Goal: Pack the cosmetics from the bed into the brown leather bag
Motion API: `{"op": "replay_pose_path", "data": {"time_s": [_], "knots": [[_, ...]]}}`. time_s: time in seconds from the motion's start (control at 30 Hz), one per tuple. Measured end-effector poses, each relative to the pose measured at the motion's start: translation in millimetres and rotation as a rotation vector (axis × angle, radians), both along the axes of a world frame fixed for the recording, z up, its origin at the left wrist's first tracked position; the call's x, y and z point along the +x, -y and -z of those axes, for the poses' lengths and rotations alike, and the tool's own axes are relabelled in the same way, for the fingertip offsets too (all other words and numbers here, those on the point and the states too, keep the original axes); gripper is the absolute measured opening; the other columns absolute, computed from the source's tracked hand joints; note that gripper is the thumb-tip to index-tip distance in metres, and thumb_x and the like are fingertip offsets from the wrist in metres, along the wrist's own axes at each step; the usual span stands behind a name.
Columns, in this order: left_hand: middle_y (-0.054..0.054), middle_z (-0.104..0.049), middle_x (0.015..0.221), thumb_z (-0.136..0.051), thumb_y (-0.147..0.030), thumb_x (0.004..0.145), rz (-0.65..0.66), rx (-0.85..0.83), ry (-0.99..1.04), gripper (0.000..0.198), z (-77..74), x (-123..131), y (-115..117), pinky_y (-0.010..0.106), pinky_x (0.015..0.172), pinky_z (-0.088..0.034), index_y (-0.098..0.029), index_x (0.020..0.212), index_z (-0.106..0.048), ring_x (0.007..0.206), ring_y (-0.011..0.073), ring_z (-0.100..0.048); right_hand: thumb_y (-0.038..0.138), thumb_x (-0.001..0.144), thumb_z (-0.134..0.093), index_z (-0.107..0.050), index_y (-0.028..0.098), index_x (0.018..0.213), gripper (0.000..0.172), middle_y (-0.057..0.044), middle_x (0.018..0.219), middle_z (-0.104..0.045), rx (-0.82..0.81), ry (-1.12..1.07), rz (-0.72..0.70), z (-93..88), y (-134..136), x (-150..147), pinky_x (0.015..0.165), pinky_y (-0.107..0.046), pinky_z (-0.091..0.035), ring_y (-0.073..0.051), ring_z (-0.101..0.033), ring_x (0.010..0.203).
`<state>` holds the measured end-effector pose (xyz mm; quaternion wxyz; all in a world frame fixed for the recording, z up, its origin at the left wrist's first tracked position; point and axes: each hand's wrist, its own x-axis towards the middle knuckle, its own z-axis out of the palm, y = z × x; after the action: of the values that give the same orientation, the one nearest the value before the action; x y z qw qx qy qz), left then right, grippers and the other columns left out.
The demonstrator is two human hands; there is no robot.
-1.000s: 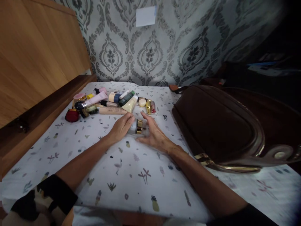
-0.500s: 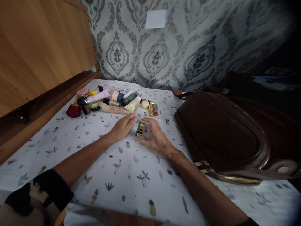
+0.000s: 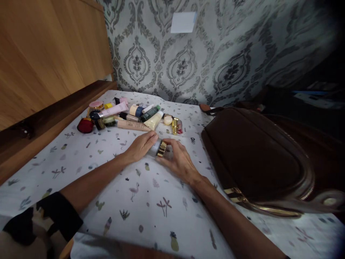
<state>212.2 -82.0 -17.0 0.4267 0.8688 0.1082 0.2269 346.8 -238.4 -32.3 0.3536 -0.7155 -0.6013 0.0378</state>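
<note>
A small frosted jar with a gold band (image 3: 158, 148) is held between both my hands just above the patterned sheet (image 3: 151, 201). My left hand (image 3: 140, 145) wraps its fingers round the jar's left end. My right hand (image 3: 179, 160) closes on the jar's right end, fingers curled over the top. Behind the hands lies a heap of cosmetics: a pink tube (image 3: 114, 109), a beige tube (image 3: 132, 125), a cream tube (image 3: 154, 120), a dark green tube (image 3: 149, 113) and a red round compact (image 3: 85, 126).
A large brown bag with a gold zipper (image 3: 258, 154) lies on the right, close to my right forearm. A wooden headboard (image 3: 48, 54) and its ledge run along the left. Patterned wallpaper (image 3: 215, 54) stands behind.
My right hand has closed in from an open, spread pose onto the jar's right end. The view has shifted slightly; the left hand keeps its hold.
</note>
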Motion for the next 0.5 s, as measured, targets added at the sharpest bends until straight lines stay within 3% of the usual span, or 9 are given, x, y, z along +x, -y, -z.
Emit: {"op": "replay_pose_path", "data": {"time_s": [0.1,0.33,0.43,0.5], "knots": [[0.002,-0.056,0.083,-0.029,-0.056,0.102,-0.002,0.034,0.020,0.044,-1.0,-0.5,2.1,0.034,0.079,-0.042,-0.021,0.089,-0.051,0.083,0.0199,-0.055,0.046,0.087,-0.070,-0.052,0.023,0.127,0.049,-0.012,0.121,-0.065,0.009,-0.021,-0.009,1.3,-0.8,-1.6,0.102,-0.055,-0.046,-0.032,-0.060,0.114],[0.002,-0.058,0.085,-0.029,-0.054,0.103,-0.024,0.040,0.077,0.041,0.5,-1.5,2.3,0.033,0.080,-0.044,-0.021,0.091,-0.051,0.081,0.0186,-0.055,0.052,0.090,-0.064,-0.051,0.022,0.131,0.052,-0.013,0.124,-0.065,0.057,-0.113,-0.021,-2.8,0.9,-4.9,0.100,-0.054,-0.049,-0.032,-0.061,0.115],[0.005,-0.063,0.097,-0.035,-0.057,0.101,0.022,0.025,0.110,0.040,3.2,-2.5,0.7,0.034,0.087,-0.047,-0.021,0.104,-0.053,0.093,0.0212,-0.060,0.056,0.095,-0.055,-0.054,0.022,0.128,0.048,-0.011,0.113,-0.069,0.077,-0.222,-0.023,-7.6,1.0,-9.1,0.093,-0.047,-0.053,-0.029,-0.066,0.105],[0.008,-0.064,0.112,-0.052,-0.060,0.094,0.079,0.040,0.115,0.045,5.0,-3.9,1.4,0.037,0.093,-0.048,-0.022,0.117,-0.052,0.107,0.0251,-0.061,0.058,0.098,-0.046,-0.057,0.021,0.123,0.046,-0.008,0.101,-0.071,0.089,-0.320,-0.004,-10.2,0.2,-11.1,0.084,-0.041,-0.055,-0.025,-0.067,0.094]]}}
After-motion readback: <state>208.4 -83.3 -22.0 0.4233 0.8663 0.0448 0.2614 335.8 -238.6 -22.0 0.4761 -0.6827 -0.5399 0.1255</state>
